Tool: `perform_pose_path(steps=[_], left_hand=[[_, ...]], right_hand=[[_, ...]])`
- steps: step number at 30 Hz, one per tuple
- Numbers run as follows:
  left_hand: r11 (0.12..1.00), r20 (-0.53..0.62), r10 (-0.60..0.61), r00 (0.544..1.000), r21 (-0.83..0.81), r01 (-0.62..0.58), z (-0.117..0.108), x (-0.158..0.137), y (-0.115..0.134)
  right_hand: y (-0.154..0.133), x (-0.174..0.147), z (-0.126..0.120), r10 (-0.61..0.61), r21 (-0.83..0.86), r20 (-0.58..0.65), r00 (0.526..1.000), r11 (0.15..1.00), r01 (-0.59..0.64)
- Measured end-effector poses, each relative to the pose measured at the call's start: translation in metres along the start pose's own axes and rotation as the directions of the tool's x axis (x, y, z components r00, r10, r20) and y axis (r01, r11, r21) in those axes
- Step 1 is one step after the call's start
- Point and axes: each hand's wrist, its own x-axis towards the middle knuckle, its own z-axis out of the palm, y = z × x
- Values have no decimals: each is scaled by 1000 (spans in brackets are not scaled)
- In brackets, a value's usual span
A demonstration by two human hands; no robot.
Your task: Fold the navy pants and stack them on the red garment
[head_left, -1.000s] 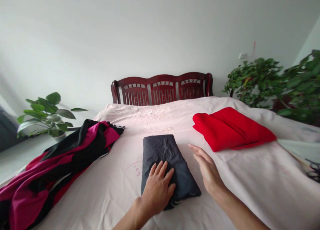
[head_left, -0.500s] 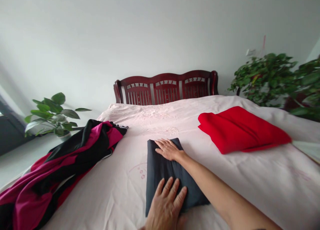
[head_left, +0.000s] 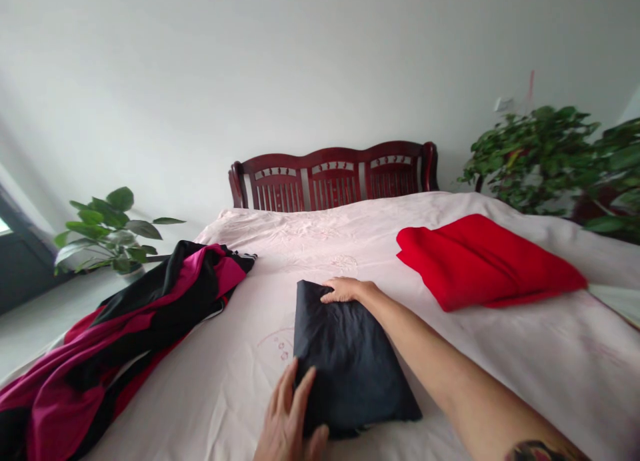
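Observation:
A dark navy folded piece of cloth [head_left: 350,361], which looks like a garment, lies flat on the bed in front of me. My right hand [head_left: 345,289] is at its far edge, the thumb on top and the other fingers bent over the rim, partly hidden. At the near left edge is my left hand [head_left: 287,417], its fingers apart and their tips against the cloth. Wrinkles run across the top layer.
A red folded cloth [head_left: 485,264] lies to the right on the pale pink bedsheet [head_left: 235,354]. Black and magenta clothing [head_left: 165,314] is heaped at the left. Beyond stand a dark wooden headboard [head_left: 333,177], a left potted plant [head_left: 113,227] and right-hand leafy plants [head_left: 535,157].
My left hand has slid from the top of the dark cloth to its left edge. My right hand has shifted slightly right, from lying flat to bending over the far edge.

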Motion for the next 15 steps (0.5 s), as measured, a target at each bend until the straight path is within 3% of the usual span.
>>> perform_pose_path(steps=[1, 3, 6, 9, 12, 15], left_hand=[[975, -9, -156, 988, -161, 153, -1, -2, -4], [790, 78, -400, 913, -475, 387, -3, 0, -6], [449, 289, -524, 801, -706, 548, -13, 13, 2], [292, 419, -482, 769, -751, 592, -30, 30, 21], [170, 614, -291, 733, -721, 671, -48, 43, 42], [141, 714, -194, 672, -658, 740, -65, 53, 53]], right_hand=[[2, -1, -4, 13, 22, 36, 999, 1000, -13], [6, -3, -11, 48, 74, 109, 993, 996, -56], [14, -11, -19, 105, 145, 181, 978, 981, -132], [20, -26, -23, 141, 212, 238, 961, 958, -193], [23, -46, -24, 141, 277, 292, 946, 934, -225], [23, -67, -29, 89, 353, 296, 951, 915, -195]])
